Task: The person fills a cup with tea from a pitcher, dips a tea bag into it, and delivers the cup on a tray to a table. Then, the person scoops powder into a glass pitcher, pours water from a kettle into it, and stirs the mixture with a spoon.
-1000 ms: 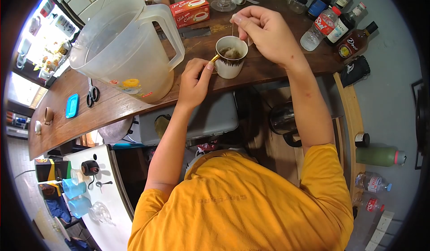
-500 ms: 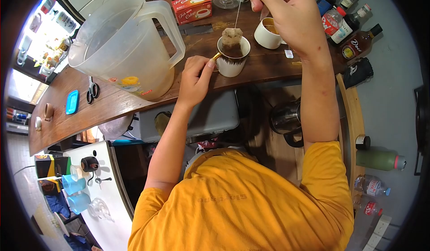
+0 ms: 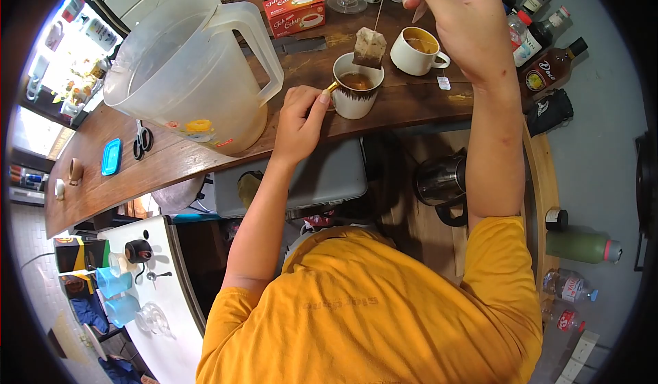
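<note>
Left hand [image 3: 301, 125] grips 1 white ceramic cup [image 3: 356, 87]; raised right hand [image 3: 460, 20] pinches 1 string, dangling 1 soaked paper teabag [image 3: 370, 46] above.

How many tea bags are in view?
1 bag hangs from the right hand over the patterned mug. Another may be hidden in the plain cup, with a tag beside it.

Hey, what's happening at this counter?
Someone in a yellow shirt is handling tea. The left hand holds the gold handle of a mug with brown liquid inside, and the right hand holds a wet tea bag up by its string, over the mug. A white cup sits beside it, a paper tag nearby.
</note>
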